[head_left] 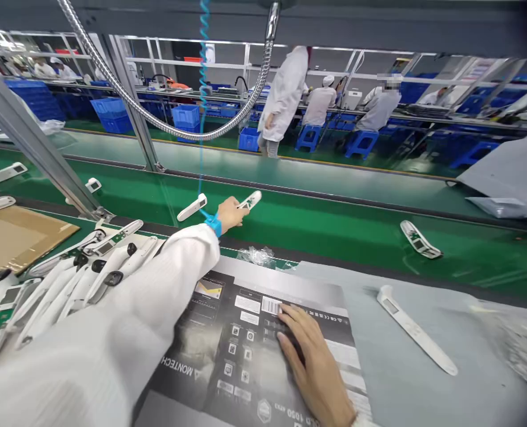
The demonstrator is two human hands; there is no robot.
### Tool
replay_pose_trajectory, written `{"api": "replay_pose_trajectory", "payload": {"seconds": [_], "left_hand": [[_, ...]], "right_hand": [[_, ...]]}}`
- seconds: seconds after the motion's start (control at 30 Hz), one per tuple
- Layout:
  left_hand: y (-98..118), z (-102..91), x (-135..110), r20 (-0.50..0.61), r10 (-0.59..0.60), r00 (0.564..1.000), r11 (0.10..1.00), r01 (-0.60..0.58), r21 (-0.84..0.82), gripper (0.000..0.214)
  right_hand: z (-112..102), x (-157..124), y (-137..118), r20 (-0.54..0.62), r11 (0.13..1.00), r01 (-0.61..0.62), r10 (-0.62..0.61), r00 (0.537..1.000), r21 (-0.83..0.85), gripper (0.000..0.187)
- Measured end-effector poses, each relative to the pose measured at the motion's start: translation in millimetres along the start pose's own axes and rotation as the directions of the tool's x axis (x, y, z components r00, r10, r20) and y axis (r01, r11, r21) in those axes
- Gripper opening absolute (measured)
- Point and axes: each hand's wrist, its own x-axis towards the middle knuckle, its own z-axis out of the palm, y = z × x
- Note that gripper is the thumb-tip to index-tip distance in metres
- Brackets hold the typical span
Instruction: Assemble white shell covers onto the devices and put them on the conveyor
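The left hand [230, 214] pinches a slim white plastic device [251, 200] at the near edge of the green conveyor belt [334, 222], while the spread right hand [312, 359] lies flat on a black printed cardboard carton panel [227, 379].

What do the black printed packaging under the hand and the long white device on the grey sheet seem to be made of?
The black printed packaging looks like coated card: flat, with a soft sheen over its print. The long white device looks like moulded plastic, smooth and matte with rounded edges, though the look alone can't confirm it.
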Motion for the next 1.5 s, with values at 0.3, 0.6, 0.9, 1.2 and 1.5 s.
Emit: {"api": "replay_pose_trajectory", "payload": {"seconds": [0.3,0.6,0.9,1.2,1.5], "left_hand": [[-14,-56.4,-144,0.01,0.368,0.93,0.854,-0.333,-0.4,0.049],[-22,-56.6,-191,0.339,0.449,0.827,0.884,-0.356,-0.303,0.051],[-84,-55.6,-180,0.295,0.05,0.954,0.769,0.152,-0.621,0.037],[-95,-75.5,-241,0.494,-0.154,0.856,0.771,0.416,-0.481,0.05],[-91,-57.8,-250,0.601,-0.14,0.787,0.692,0.512,-0.509,0.05]], "right_hand": [[-48,68,-80,-0.286,0.975,0.136,-0.082,0.955,0.176,0.017],[-45,106,-107,-0.179,0.852,0.416,-0.485,0.856,-0.319,0.021],[-17,125,-61,-0.029,0.999,0.034,-0.036,0.999,-0.039,0.011],[-18,154,15,-0.005,0.911,-0.249,0.262,0.965,-0.329,0.017],[-145,66,127,-0.074,0.513,-0.672,0.763,0.642,-0.535,0.013]]}}
